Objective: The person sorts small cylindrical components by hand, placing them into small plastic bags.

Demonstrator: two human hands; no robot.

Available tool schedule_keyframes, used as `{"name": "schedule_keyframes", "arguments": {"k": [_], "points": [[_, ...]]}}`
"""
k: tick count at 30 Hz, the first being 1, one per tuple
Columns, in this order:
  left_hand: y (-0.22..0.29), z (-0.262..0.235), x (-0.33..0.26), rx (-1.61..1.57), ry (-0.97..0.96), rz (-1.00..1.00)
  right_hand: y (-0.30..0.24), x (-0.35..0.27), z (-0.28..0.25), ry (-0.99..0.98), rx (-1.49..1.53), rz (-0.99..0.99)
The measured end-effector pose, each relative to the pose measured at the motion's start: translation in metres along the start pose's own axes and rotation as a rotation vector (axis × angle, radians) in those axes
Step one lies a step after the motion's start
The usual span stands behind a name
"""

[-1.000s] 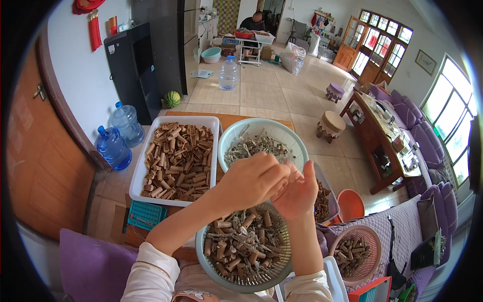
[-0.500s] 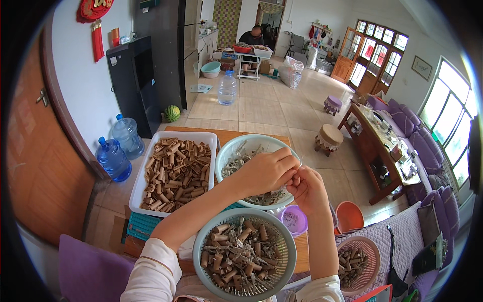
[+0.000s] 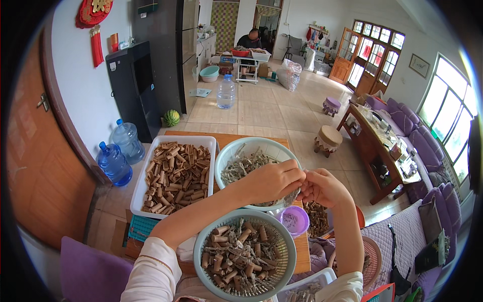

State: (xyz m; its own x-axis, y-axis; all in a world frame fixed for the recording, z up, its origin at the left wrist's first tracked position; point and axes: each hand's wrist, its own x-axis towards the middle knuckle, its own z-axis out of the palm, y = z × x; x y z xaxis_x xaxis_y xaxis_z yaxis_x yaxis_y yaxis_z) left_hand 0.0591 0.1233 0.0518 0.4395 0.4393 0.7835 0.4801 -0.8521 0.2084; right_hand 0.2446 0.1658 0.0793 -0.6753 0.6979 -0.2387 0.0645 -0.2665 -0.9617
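Note:
My left hand (image 3: 279,180) and my right hand (image 3: 324,187) meet over the right rim of a pale green basin (image 3: 223,151). Both sets of fingers are closed in a pinch. A grey, dry, wispy piece (image 3: 292,197) hangs below the pinch; its exact kind cannot be made out. Similar grey dry bits (image 3: 246,163) lie in the basin, partly hidden by my left hand. Beneath my forearms stands a grey-green colander (image 3: 200,251) holding brown tube pieces (image 3: 250,269) mixed with grey bits. Just below my hands is a small purple bowl (image 3: 303,224) with pale scraps.
A white tray (image 3: 136,199) of brown curved pieces stands left of the basin on a wooden table (image 3: 302,256). To the right sit a pink basket (image 3: 373,251) and a quilted sofa (image 3: 402,226). Blue water bottles (image 3: 114,163) stand left; another person (image 3: 250,40) sits far back.
Both hands have shifted right and slightly down. The grey piece now shows beneath my fingers. My right forearm has swung right, uncovering brown pieces beside the purple bowl and a white tub at the bottom.

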Motion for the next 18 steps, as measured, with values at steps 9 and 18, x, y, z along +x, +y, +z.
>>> {"name": "schedule_keyframes", "arguments": {"k": [9, 18], "points": [[0.001, 0.007, 0.005, -0.081, -0.017, -0.062, 0.014, -0.002, -0.006, 0.005, 0.085, -0.127], [-0.015, 0.026, 0.006, -0.287, 0.159, -0.279, 0.032, 0.016, 0.011, 0.262, 0.436, -0.281]]}}
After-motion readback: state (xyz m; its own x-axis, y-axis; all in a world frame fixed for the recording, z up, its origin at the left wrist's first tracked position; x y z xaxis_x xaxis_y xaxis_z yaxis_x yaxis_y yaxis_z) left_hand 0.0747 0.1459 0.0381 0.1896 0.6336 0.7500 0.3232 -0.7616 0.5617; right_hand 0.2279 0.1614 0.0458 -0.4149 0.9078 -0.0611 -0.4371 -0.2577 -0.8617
